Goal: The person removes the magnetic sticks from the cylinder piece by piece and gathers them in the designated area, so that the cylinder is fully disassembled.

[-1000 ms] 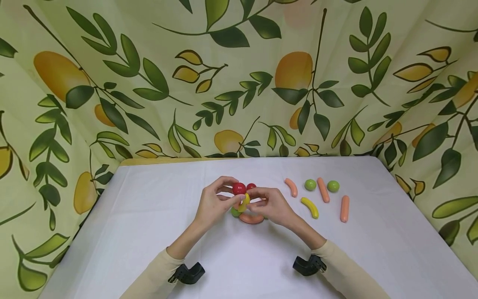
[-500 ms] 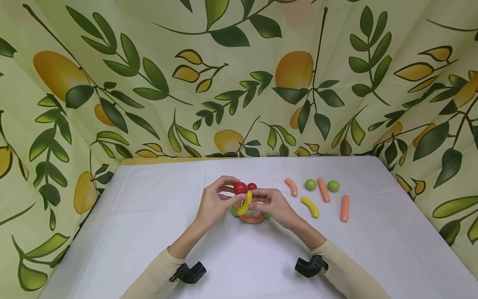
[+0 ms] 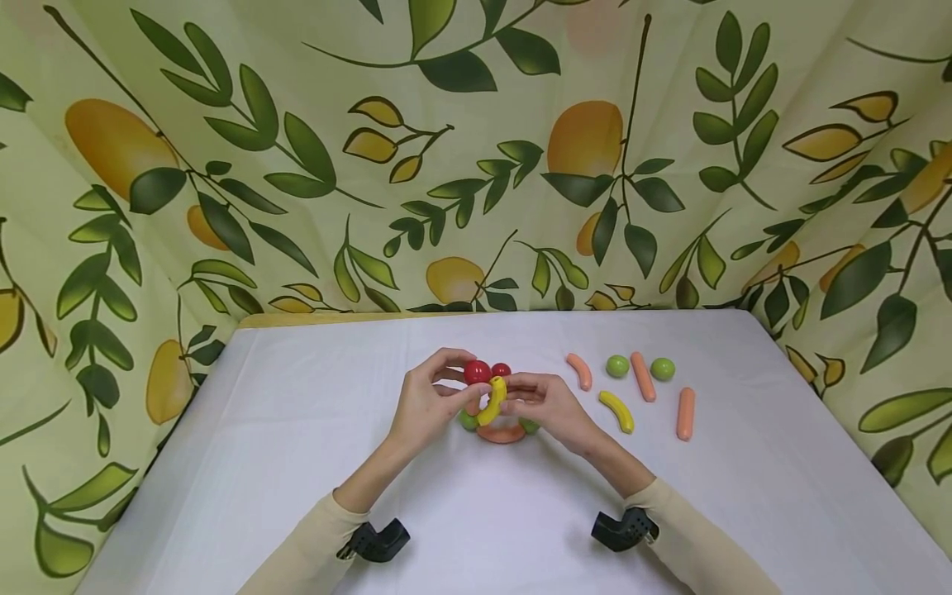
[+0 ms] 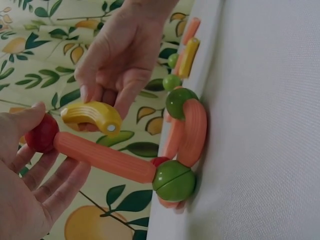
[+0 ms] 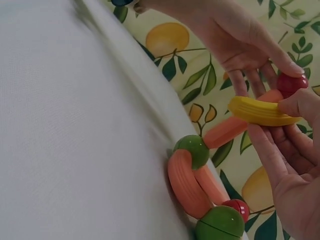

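With thumb and fingers my left hand [image 3: 426, 402] holds a glossy red ball [image 4: 42, 134]. That ball tops an upright orange sausage-shaped stick [image 4: 106, 157], whose lower end meets a green ball [image 4: 175, 181] on the table. Between thumb and fingers of my right hand [image 3: 554, 411] is a curved yellow banana-shaped piece [image 5: 265, 111]. It is raised off the table, close to the red ball. A curved orange piece [image 3: 501, 434] lies low between two green balls. Behind, a second red ball [image 3: 502, 369] shows; what lies under it is partly hidden by the hands.
On the white-covered table [image 3: 297, 430], loose pieces lie to the right: a yellow banana-shaped piece [image 3: 616, 412], green balls [image 3: 617, 366], and orange pieces, one curved [image 3: 579, 372] and two straight [image 3: 686, 414]. A leaf-patterned curtain [image 3: 476, 165] hangs behind the far edge.
The yellow banana-shaped piece has turned and shifted slightly right in my right hand, so more of it shows. My left hand stays nearly still on the red ball.
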`<state>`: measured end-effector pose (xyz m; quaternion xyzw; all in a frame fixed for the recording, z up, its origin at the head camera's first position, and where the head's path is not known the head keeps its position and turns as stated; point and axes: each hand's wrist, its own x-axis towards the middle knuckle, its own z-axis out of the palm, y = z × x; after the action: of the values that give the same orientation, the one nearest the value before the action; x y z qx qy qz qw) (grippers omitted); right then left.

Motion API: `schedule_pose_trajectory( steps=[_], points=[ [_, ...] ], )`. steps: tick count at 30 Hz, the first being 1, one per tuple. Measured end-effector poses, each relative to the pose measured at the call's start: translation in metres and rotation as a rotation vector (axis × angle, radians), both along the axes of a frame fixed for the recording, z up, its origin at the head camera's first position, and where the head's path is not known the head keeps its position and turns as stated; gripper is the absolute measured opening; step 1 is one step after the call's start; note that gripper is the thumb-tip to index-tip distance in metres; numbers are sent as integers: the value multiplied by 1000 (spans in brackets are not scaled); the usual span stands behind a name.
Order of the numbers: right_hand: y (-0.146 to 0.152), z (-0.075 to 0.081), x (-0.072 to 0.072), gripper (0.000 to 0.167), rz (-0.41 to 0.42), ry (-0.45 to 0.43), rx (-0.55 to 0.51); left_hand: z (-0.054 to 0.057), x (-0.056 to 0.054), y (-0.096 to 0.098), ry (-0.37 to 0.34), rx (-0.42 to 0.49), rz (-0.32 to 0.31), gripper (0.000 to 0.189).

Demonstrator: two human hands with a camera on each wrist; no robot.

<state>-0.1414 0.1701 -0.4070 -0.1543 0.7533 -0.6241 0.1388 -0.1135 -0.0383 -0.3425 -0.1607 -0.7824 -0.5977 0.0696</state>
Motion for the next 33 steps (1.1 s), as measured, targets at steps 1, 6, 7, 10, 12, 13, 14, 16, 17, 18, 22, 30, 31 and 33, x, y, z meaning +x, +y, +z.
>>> schedule_pose_trajectory(
  steps=[1,6,7,10,12,13,14,16,17,18,22,30,31,33],
  points=[
    [1,1,0,47,-8,-6,5,0,0,0,-2,-2,0,35],
    [8,4,-1,48,-52,-27,59,1,0,-2,-13,-4,21,35],
    [11,4,-1,48,-63,-31,72,1,0,-2,-14,-2,26,35],
    [20,7,-1,48,-98,-29,103,2,1,-3,-16,8,26,35],
    [28,8,-1,47,-128,-16,120,2,1,-3,-20,13,19,35],
    [32,8,-1,47,-140,-12,124,2,1,-3,-22,15,15,35],
    [37,8,-1,47,-155,-5,132,2,1,-3,-24,16,12,35],
    [45,8,-2,48,-177,6,142,1,0,-3,-26,16,13,35],
    [50,9,-2,49,-190,3,146,1,0,-3,-28,18,15,35],
    [54,9,-2,50,-200,-5,145,1,0,-2,-26,19,18,35],
    [72,11,-1,55,-240,-17,139,0,1,-2,-22,11,33,36],
    [118,14,4,55,-355,82,224,-20,-8,-4,-2,27,24,39],
    [124,13,4,54,-382,91,224,-15,-5,-3,-6,25,24,38],
    [135,16,6,55,-416,95,246,-7,-2,-3,-11,23,19,38]
  ],
)
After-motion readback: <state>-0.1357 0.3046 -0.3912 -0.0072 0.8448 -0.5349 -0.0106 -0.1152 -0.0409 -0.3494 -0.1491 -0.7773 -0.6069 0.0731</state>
